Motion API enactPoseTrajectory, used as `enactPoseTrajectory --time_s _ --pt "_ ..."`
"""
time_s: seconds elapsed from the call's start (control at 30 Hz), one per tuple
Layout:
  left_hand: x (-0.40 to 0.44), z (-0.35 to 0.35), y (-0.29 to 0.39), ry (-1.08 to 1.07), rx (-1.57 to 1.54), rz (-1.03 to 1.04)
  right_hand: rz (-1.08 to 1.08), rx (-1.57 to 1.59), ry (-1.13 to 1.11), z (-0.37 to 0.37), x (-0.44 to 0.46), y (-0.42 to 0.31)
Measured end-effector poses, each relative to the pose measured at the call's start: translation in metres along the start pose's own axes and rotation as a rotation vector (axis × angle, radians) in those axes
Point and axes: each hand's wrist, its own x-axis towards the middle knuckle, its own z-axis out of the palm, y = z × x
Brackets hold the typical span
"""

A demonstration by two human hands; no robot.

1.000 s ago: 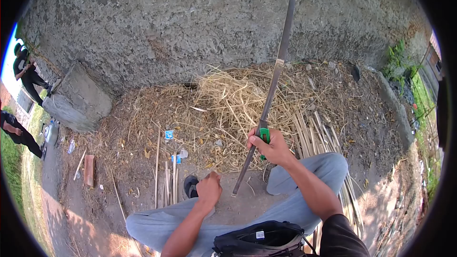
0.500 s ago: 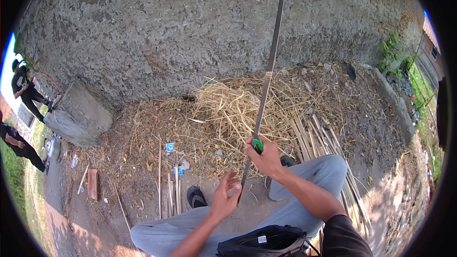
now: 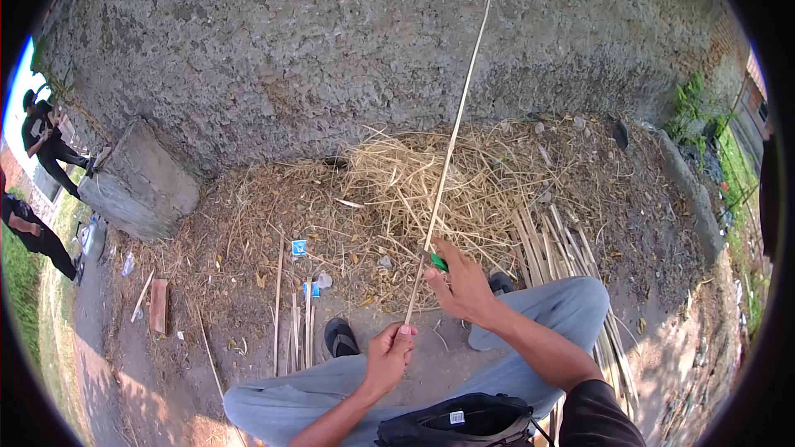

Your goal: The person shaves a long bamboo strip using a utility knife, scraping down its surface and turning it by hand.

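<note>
A long, thin bamboo strip (image 3: 458, 120) rises from my hands across the wall, its pale face now showing. My left hand (image 3: 387, 358) pinches the strip's lower end, above my lap. Higher up, my right hand (image 3: 461, 285) holds a green-handled cutter (image 3: 437, 262) against the strip, fingers curled round the handle. The cutter's blade is mostly hidden. Beyond my hands lies a heap of pale shavings (image 3: 406, 178).
Cut strips (image 3: 551, 244) lie by my right knee, a few more (image 3: 301, 331) by my left foot. A red brick (image 3: 158, 306) and a concrete block (image 3: 137, 182) are at left, near two people. An open black bag (image 3: 455, 422) rests on my lap.
My left hand has come up to the strip's lower end and closed on it. The strip has turned from its dark side to its pale side and leans further right.
</note>
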Motion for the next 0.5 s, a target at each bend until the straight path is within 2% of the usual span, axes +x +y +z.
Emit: enactPoseTrajectory --time_s 0.03,0.1,0.17,0.27,0.33,0.5 --pt "-0.002 -0.001 -0.001 0.009 -0.005 -0.004 -0.001 0.003 -0.010 0.002 -0.003 0.004" --pt "-0.005 -0.005 -0.003 0.035 0.103 0.138 -0.067 0.067 -0.059 0.005 -0.007 0.011" --pt "-0.011 -0.008 -0.003 0.045 0.087 0.137 -0.010 0.083 -0.128 -0.003 -0.007 -0.003" --pt "-0.018 -0.009 -0.006 0.068 0.050 0.165 0.023 0.126 -0.085 -0.001 -0.011 -0.005" --pt "-0.021 -0.011 -0.006 0.091 0.027 0.191 -0.144 0.139 0.119 0.002 -0.013 -0.002" --pt "-0.026 -0.014 0.000 0.061 -0.045 0.203 -0.190 0.040 0.138 0.002 -0.016 -0.006"
